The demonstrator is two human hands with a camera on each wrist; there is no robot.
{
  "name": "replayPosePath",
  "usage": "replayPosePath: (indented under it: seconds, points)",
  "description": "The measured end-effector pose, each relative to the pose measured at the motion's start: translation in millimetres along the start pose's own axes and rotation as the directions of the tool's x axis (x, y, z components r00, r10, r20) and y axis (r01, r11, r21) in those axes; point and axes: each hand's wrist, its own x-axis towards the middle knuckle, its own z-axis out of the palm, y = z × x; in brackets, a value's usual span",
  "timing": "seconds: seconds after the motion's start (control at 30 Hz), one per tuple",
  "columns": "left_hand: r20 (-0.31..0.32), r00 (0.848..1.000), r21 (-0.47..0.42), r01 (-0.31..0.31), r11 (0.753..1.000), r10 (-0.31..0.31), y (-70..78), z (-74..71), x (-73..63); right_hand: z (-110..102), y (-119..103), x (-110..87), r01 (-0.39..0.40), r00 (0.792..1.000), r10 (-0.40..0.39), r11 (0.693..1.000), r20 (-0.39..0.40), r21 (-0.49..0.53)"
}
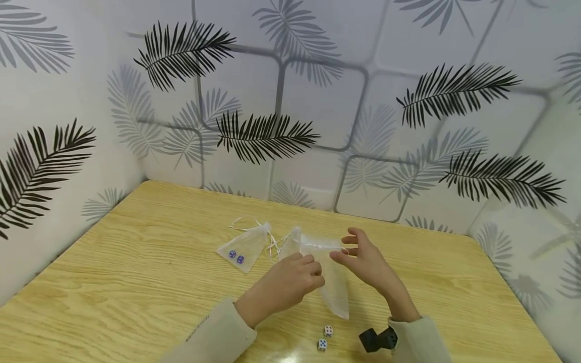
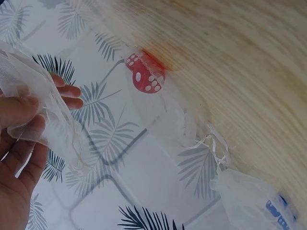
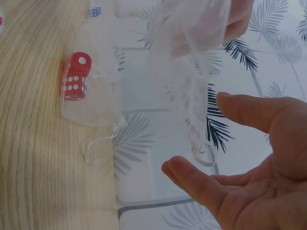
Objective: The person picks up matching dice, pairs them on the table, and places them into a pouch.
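A sheer white drawstring pouch point(image 1: 336, 287) hangs above the table from my left hand point(image 1: 286, 280), whose thumb and fingers pinch its fabric in the left wrist view. My right hand point(image 1: 369, 259) is beside the pouch's mouth, thumb and fingers spread apart. Between them, in the right wrist view, dangles a small drawstring loop point(image 3: 205, 155), which they do not visibly touch there. Two white dice point(image 1: 328, 330) lie on the table below the hands. Another pouch, partly hidden in the head view, contains red dice point(image 3: 74, 81).
On the wooden table point(image 1: 136, 257), left of the hands, lies a pouch point(image 1: 253, 242) with two blue dice point(image 1: 236, 256) inside. Its white cords trail across the wood. A leaf-patterned wall point(image 1: 317, 176) rises behind. The right wrist carries a black device point(image 1: 378, 340).
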Motion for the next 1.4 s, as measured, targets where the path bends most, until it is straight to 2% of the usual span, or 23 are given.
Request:
replayPosePath:
  seconds: [0.4,0.77,1.03,1.27,1.4]
  points:
    - [-0.026,1.000,0.031,-0.002,1.000,0.003,2.6,2.6,-3.8,4,0,0.1,0.061,0.998,-0.066,0.987,0.026,0.147]
    - [-0.048,0.999,-0.001,0.005,1.000,-0.005,1.8,4.1,-3.2,3,1,0.4,0.139,0.989,-0.126,0.973,-0.082,0.183]
    - [-0.038,0.999,-0.030,0.026,0.999,-0.027,1.8,8.7,-5.2,-1,1,-1.6,0.151,0.980,-0.126,0.975,-0.153,0.162]
    - [-0.032,0.999,-0.038,0.042,0.998,-0.044,0.8,8.7,-4.9,-5,0,-3.0,0.153,0.976,-0.123,0.974,-0.177,0.165]
    - [-0.054,0.997,-0.045,0.060,0.997,-0.062,-1.6,6.5,-3.9,-6,1,-4.2,0.155,0.973,-0.123,0.975,-0.194,0.162]
